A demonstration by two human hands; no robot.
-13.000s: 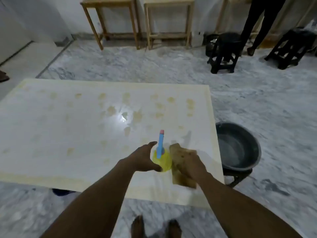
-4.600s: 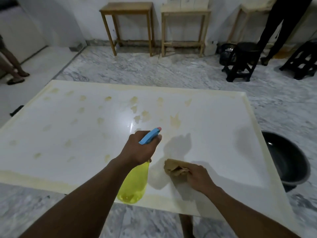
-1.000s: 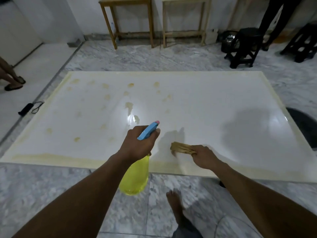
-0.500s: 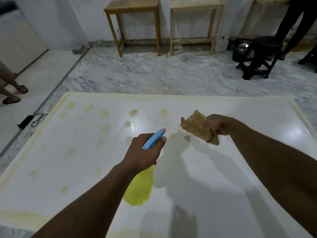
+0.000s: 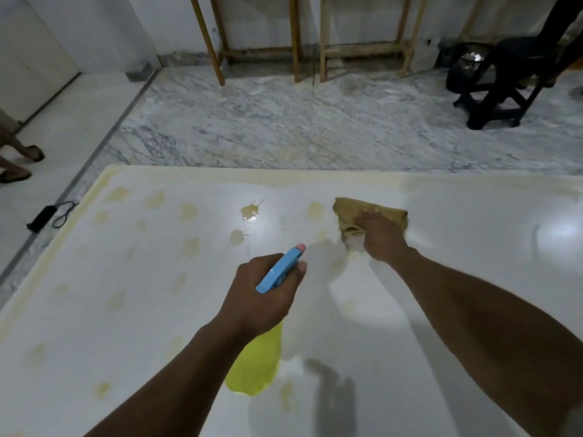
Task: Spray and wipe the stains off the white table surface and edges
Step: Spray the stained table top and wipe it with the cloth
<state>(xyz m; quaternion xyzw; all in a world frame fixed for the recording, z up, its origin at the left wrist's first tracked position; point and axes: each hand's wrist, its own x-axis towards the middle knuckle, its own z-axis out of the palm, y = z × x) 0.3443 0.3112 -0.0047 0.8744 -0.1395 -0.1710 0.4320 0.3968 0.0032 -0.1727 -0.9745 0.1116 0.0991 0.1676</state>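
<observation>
The white table fills the lower view, with several yellowish stains across its left half and along the far edge. My left hand holds a yellow spray bottle with a blue trigger head above the table's middle, nozzle pointing away from me. My right hand presses a tan cloth flat on the table near the far edge. A wet, shiny stain lies left of the cloth.
Grey marbled floor lies beyond the table. Wooden stools stand against the far wall. A black stool and a person's dark leg are at the far right. Another person's feet and a black cable are at the left.
My right hand has come down from the air and laid the cloth flat on the table near the far edge. My left hand keeps the bottle at the same place.
</observation>
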